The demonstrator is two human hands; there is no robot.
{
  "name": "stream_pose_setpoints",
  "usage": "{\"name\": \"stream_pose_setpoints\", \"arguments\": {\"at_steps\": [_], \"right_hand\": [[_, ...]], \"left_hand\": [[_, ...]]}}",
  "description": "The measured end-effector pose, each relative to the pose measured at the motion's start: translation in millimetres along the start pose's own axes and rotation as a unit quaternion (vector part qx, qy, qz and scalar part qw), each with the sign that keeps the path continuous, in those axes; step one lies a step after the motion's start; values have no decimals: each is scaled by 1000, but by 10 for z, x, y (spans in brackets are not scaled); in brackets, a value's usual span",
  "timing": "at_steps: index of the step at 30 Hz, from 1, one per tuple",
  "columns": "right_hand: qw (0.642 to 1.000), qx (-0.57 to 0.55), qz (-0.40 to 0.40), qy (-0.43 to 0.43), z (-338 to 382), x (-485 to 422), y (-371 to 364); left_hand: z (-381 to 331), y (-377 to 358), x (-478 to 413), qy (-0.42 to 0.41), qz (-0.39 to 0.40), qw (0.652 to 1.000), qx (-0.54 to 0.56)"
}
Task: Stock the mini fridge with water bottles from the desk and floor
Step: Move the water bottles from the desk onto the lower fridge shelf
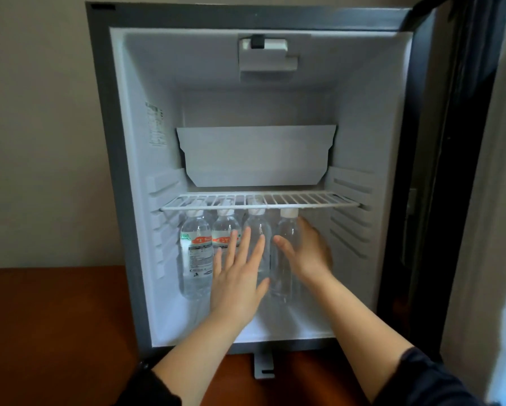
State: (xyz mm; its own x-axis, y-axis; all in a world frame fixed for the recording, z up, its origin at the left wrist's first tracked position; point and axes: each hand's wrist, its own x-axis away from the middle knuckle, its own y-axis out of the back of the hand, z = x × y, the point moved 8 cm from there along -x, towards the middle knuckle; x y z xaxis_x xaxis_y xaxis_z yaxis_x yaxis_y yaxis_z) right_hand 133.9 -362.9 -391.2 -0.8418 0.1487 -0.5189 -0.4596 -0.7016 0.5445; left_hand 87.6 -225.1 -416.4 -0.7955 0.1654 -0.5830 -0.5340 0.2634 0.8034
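Under the shelf [260,200] of the open fridge [357,127], four water bottles stand upright in a row, their caps just below the wires. The right hand [310,253] grasps the right bottle [282,279], with the thumb across its front and the fingers curled round its far side. The left hand [237,276] is released, fingers straight and spread, palm toward the row. It covers the lower part of the second bottle [223,230] and the third bottle [259,227]; whether it touches them I cannot tell. The left bottle [194,250] stands clear of both hands, beside the fridge's left wall.
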Motion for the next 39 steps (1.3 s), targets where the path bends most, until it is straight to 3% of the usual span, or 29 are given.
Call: {"name": "stream_pose_setpoints", "arguments": {"at_steps": [5,18,22,27,33,39], "right_hand": [[1000,-11,-2,-13,-60,-197,-40],[998,-49,-17,-16,-201,-630,-372],[996,-86,-19,-12,-225,-631,-407],[983,-176,44,-40,-228,-489,-481],[991,-111,-18,-66,-281,-192,-238],[997,-40,66,6,135,149,-164]], "left_hand": [[20,-65,-283,-52,-55,989,-127],[155,-268,-315,-82,-139,974,-161],[178,-275,-321,-68,-104,977,-171],[123,-202,-285,-70,-73,981,-163],[111,-93,-74,-64,35,997,-40],[223,216,283,-21,155,986,62]]}}
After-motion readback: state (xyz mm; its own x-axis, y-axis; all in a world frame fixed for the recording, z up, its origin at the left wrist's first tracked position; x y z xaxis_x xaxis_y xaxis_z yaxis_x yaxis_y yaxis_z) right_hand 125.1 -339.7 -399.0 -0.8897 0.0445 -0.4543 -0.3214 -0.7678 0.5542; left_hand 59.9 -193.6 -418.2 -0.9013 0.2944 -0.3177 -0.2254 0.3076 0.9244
